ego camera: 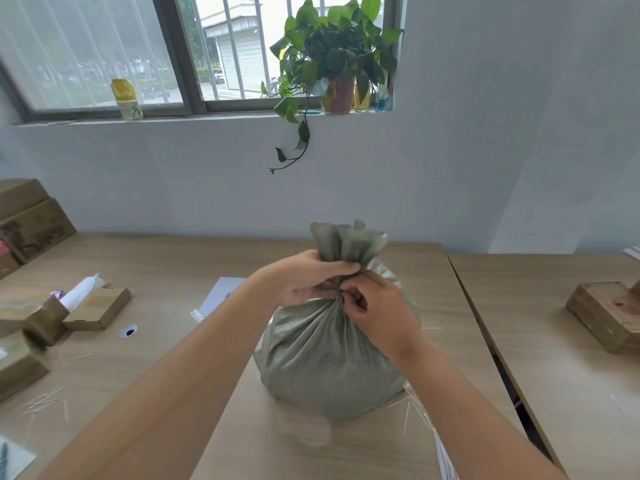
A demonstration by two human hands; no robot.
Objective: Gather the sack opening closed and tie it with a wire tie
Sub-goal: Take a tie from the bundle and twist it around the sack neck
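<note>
A grey-green woven sack (322, 362) stands upright on the wooden table (156, 358), full and rounded. Its opening is gathered into a narrow neck, with the loose top (348, 242) flaring above. My left hand (311, 277) is wrapped around the neck from the left. My right hand (379, 311) pinches at the neck from the right, fingertips pressed to the gathered cloth. Whatever sits between those fingertips is too small to make out, and no wire tie shows at the neck. Several thin white wire ties (415, 408) lie on the table by the sack's right base.
Cardboard boxes (98, 308) and a white roll lie at the left. More loose wire ties (41, 403) are scattered front left. A white paper sheet (220, 294) lies behind my left arm. A second table (554, 358) with a box (609, 315) adjoins on the right.
</note>
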